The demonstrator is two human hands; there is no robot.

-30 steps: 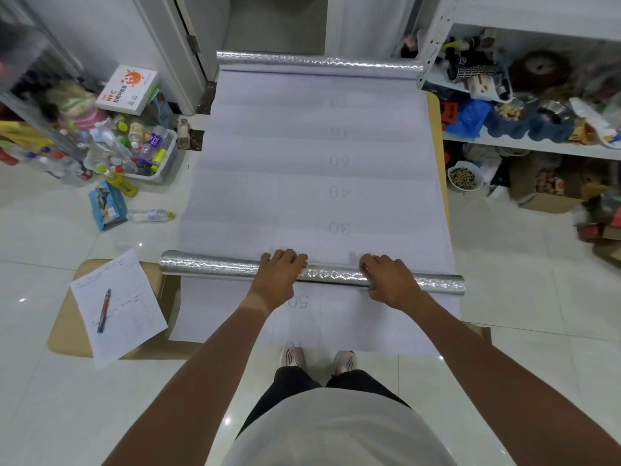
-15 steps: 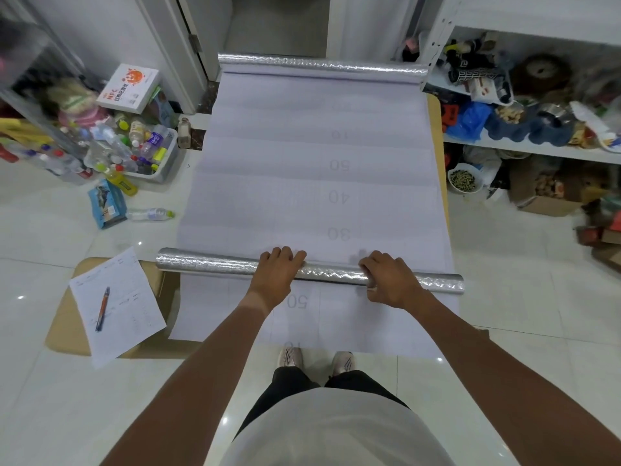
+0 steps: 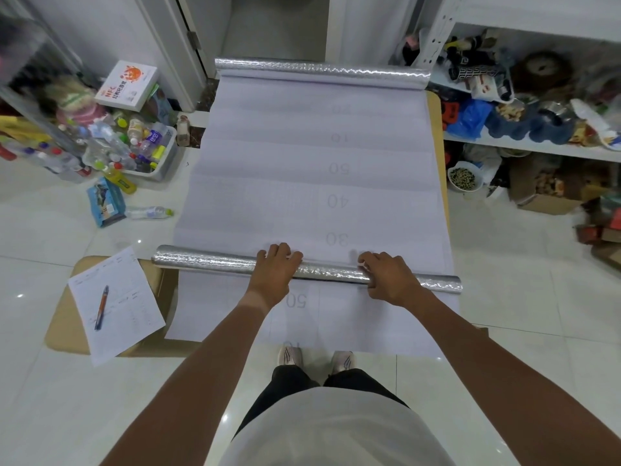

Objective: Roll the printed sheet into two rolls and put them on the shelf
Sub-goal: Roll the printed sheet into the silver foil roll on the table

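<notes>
A long white printed sheet [image 3: 302,169] with faint numbers lies flat over a tan table [image 3: 437,136]. A silver roll [image 3: 208,262] lies across the sheet near me. My left hand [image 3: 274,274] rests on top of this roll, fingers curled over its far side. My right hand [image 3: 386,277] grips the same roll further right, its fingers curled round it. A second silver roll [image 3: 322,70] lies across the sheet's far end. The white shelf [image 3: 537,148] stands to the right, crowded with things.
A paper form [image 3: 124,307] with a pen [image 3: 101,307] lies on the table's left corner. A bin of bottles [image 3: 134,149], a white box [image 3: 129,84] and a loose bottle [image 3: 148,212] sit on the floor at left. Cardboard boxes [image 3: 544,190] stand under the shelf.
Both hands and the near roll have edged slightly away from me along the sheet, towards the number 30.
</notes>
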